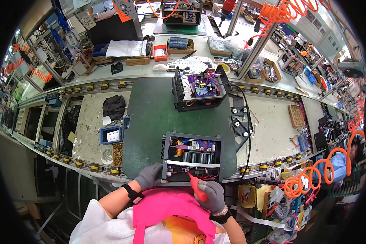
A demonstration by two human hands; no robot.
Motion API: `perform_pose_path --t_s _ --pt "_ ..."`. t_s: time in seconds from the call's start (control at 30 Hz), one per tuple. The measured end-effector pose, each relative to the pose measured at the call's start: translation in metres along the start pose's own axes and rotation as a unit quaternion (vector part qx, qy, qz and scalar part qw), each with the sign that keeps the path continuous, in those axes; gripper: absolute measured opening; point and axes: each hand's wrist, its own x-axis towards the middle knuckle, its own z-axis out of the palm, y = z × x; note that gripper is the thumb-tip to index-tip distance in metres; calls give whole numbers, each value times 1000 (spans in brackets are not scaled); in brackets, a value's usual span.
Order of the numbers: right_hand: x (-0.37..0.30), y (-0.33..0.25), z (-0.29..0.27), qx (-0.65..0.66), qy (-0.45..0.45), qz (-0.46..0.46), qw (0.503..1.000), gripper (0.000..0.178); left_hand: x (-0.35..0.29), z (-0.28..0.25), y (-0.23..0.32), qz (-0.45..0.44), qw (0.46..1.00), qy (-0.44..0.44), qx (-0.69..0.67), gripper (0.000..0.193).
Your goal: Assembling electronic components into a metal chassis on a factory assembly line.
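Observation:
A black metal case, open on top, lies on the green board in front of me. Inside it are dark cylindrical capacitors, a copper coil, coloured wires and a silver bar. My left hand, in a grey glove, grips the case's near left corner, its fingertips partly hidden. My right hand, also gloved, is closed around a red tapering hand tool. The tool's thin tip reaches the wires along the case's near side; its exact kind does not show. Farther off, a second open case with a purple circuit board stands on the board.
Roller rails run along both sides of the line. To the left are a blue bin, a tray of screws and a black cloth. A black cable curves down at right. Coiled orange hoses hang at right.

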Motion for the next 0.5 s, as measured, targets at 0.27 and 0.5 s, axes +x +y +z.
perform_pose_path --t_s 0.27,0.5 --pt "-3 -3 1 -21 -23 -12 999 48 2 1 -3 9 1000 -2 2 70" --pt "-5 -6 2 -42 -27 -11 999 45 2 -1 -2 19 1000 0 7 71"
